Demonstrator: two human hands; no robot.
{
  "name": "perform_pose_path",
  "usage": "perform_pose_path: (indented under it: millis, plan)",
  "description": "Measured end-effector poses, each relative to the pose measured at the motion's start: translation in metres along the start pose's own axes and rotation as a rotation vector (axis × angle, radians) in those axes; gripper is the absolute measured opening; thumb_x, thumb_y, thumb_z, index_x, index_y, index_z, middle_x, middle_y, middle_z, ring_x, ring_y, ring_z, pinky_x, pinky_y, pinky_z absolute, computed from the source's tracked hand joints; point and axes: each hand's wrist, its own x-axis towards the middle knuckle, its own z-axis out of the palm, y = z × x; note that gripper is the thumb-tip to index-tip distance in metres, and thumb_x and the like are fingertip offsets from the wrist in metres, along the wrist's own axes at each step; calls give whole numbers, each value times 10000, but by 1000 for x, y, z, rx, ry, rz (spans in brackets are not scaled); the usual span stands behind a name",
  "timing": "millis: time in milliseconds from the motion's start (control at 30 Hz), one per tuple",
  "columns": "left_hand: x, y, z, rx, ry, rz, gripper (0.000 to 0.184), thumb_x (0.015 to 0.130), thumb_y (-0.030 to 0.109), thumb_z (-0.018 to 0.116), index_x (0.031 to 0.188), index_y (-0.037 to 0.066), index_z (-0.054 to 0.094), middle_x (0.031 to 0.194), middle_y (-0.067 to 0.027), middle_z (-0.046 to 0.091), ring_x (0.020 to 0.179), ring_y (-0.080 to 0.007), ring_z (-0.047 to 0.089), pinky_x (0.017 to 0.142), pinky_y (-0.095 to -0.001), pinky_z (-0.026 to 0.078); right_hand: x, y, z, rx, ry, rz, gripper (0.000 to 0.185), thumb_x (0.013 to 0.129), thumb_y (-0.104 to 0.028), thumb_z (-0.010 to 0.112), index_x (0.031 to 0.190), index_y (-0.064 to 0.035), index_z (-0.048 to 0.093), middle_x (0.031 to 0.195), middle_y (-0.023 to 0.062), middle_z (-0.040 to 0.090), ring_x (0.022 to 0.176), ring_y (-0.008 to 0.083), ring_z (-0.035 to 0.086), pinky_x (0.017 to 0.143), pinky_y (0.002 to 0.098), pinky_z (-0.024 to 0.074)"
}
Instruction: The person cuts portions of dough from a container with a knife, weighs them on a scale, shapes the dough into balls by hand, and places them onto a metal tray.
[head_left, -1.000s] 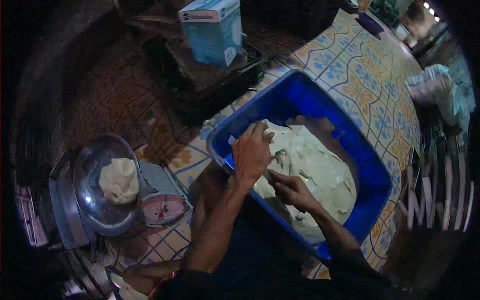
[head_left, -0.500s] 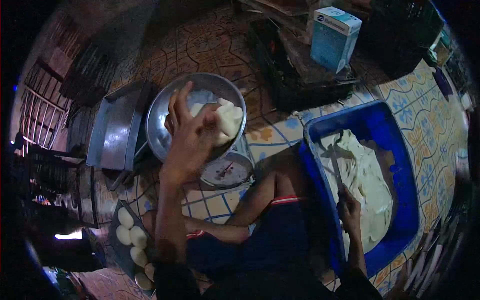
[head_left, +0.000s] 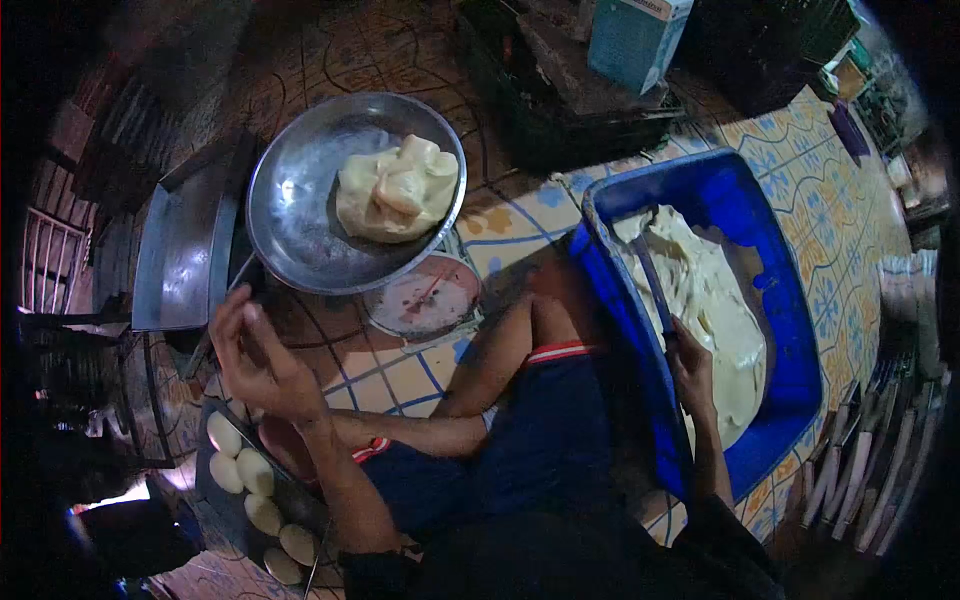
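My right hand (head_left: pixel 692 368) grips the handle of a long dark knife (head_left: pixel 654 278). The blade lies over pale, soft dough (head_left: pixel 722 345) heaped inside a blue tub (head_left: pixel 812 400). My left hand (head_left: pixel 262 362) is raised left of my knees with its fingers apart, holding nothing. Above it stands a round metal bowl (head_left: pixel 300 190), where a lump of dough (head_left: pixel 400 190) rests on the right side. Beneath the bowl shows the round dial of a weighing scale (head_left: pixel 428 296).
A rectangular metal pan (head_left: pixel 180 262) stands left of the bowl. Several dough balls (head_left: pixel 255 471) sit on a dark tray (head_left: pixel 225 508) at the lower left. A blue box (head_left: pixel 637 45) rests on a dark crate (head_left: pixel 590 135) at the back. Long slats (head_left: pixel 880 470) lie at right.
My left hand has let go of dough in the bowl and moved down and left, away from it. The view has shifted slightly; my right hand still holds the knife over the dough.
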Motion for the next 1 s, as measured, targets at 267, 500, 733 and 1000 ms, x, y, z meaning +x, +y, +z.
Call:
perform_pose_path:
  millis: [267,500,733,1000]
  plan:
    - [-28,15,-5,-116,-60,-129,234,956,119,484,858,-44,619,881,-101,637,837,-167,582,728,-277,444,4,-23,-1,-213,-49,-64,410,908,-28,491,1318,-11,502,810,54,620,630,105,523,610,275,465]
    - [-32,26,15,-260,-34,-233,156,932,78,521,1006,-43,585,982,-135,606,899,-190,579,813,-325,462,7,10,-19,-300,83,52,381,898,-61,550,1279,-41,554,1025,146,585,933,213,570,783,340,494]
    - [-4,-5,75,-629,364,-799,298,852,34,557,1142,-31,538,1056,-128,590,923,-231,569,864,-365,446,57,-203,82,-163,-171,-757,324,808,29,605,1125,-29,628,1150,161,617,969,308,646,816,352,529]
    - [-10,-77,102,-639,249,-618,311,734,-63,484,1029,-87,581,896,-121,625,751,-189,584,687,-290,480,117,-288,288,-783,-335,-1233,266,745,-65,624,1000,9,619,894,269,614,870,413,628,784,419,535]
